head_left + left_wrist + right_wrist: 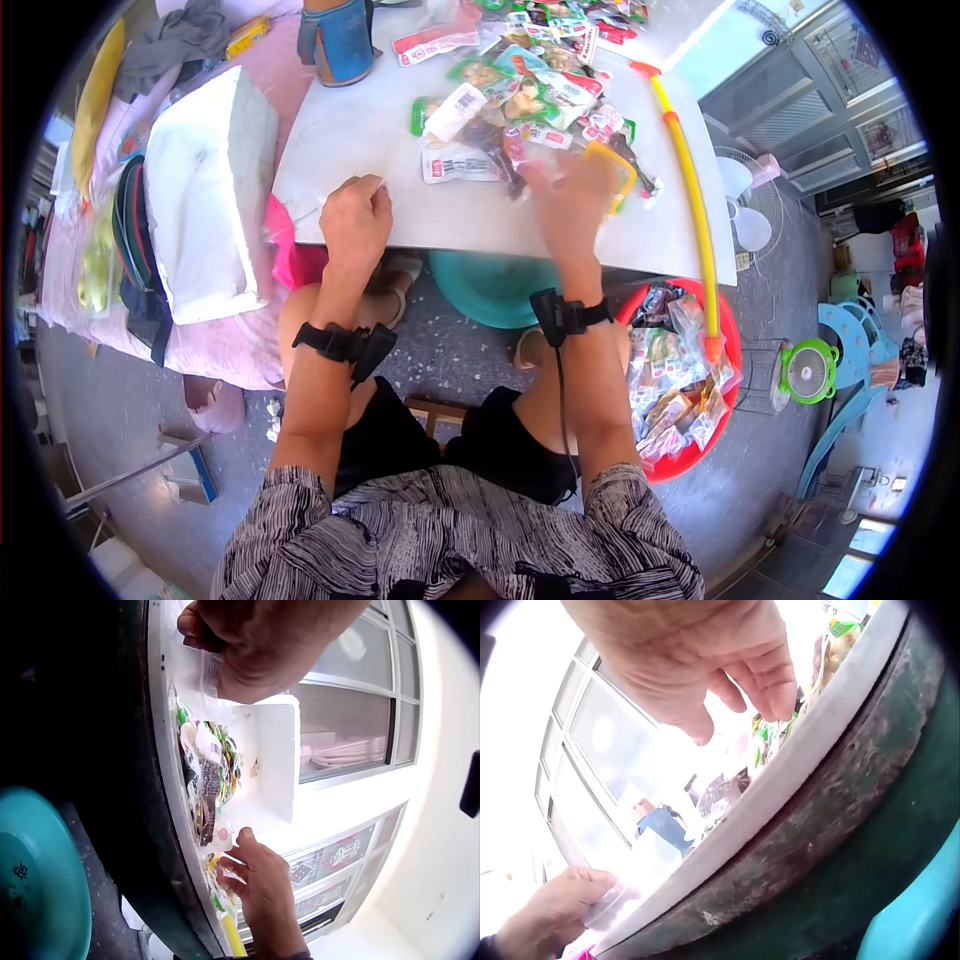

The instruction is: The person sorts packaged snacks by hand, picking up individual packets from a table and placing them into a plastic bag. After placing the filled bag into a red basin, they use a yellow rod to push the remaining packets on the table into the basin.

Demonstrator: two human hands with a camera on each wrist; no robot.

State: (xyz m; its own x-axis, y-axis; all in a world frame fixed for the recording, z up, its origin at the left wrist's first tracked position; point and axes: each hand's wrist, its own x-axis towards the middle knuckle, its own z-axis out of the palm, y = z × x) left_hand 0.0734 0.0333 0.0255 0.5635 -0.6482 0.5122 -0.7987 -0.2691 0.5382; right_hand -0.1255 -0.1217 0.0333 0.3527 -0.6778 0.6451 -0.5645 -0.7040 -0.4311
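Note:
My left hand (357,222) is at the near left of the white table (330,130), fingers curled. In the right wrist view it pinches a translucent plastic piece, perhaps a bag (613,904), which also shows below the fingers in the left wrist view. Blurred in the head view, my right hand (575,205) hovers at the near side of a pile of snack packets (530,95). Its fingers (769,682) are apart and loosely bent, with nothing between them in the right wrist view. A white-labelled packet (460,163) lies between the hands.
A yellow tube (685,180) lies along the table's right side, over a red basin (735,370) full of packets. Under the table edge sits a teal basin (490,290). A blue container (340,45) stands at the back left, a white foam box (215,200) left of the table.

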